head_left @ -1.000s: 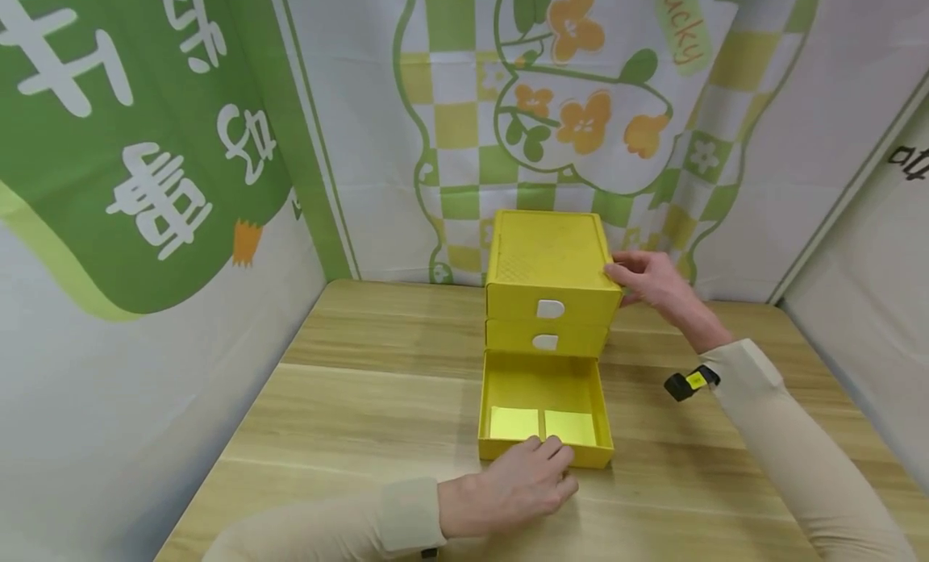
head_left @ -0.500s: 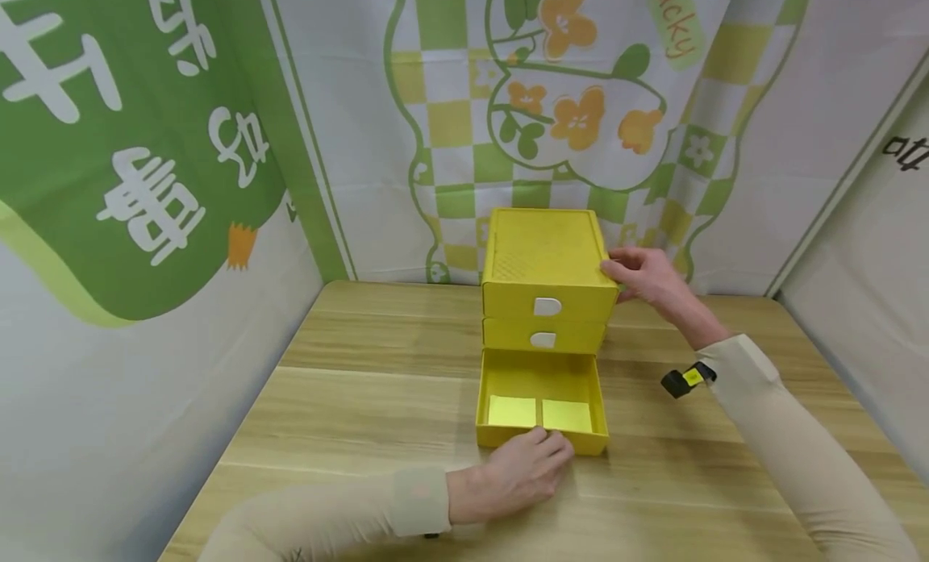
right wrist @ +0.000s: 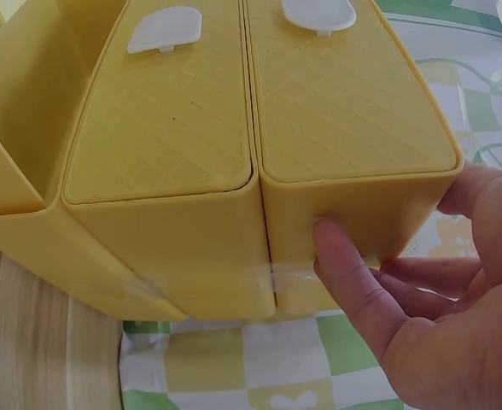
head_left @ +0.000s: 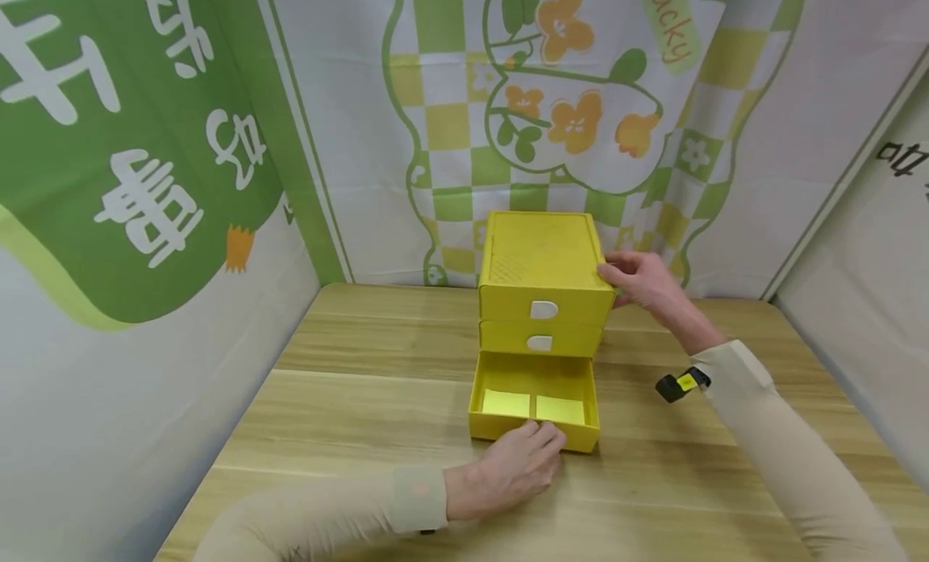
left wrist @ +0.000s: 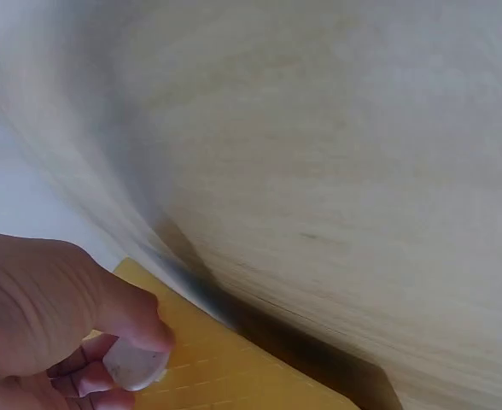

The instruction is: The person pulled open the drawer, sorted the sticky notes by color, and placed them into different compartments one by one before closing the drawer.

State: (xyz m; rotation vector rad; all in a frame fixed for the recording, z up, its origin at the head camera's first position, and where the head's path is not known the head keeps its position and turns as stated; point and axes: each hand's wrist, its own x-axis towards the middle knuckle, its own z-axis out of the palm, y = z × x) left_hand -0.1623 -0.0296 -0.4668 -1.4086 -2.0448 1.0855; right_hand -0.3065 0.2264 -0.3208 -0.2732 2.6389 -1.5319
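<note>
A yellow three-drawer desktop cabinet (head_left: 540, 251) stands against the back curtain. Its bottom drawer (head_left: 475, 389) is pulled out, with two pale yellow squares (head_left: 506, 404) lying flat inside, like sticky notes. My left hand (head_left: 508, 469) is at the front of this drawer. In the left wrist view, its thumb and fingers pinch the drawer's white pull tab (left wrist: 136, 366). My right hand (head_left: 648, 286) rests on the cabinet's upper right edge. One straight finger (right wrist: 347, 269) presses the yellow side wall in the right wrist view, while other fingers lie partly hidden around the corner.
The upper two drawers are pushed in, each with a white tab (head_left: 543, 310). Wood-grain table (head_left: 348, 417) surrounds the cabinet. A patterned curtain (head_left: 450, 118) hangs close behind it, and fabric walls stand left and right.
The bottom drawer has slid slightly inward toward the cabinet, and my left hand has moved forward with it. My right hand stays on the cabinet. The head view has shifted a little.
</note>
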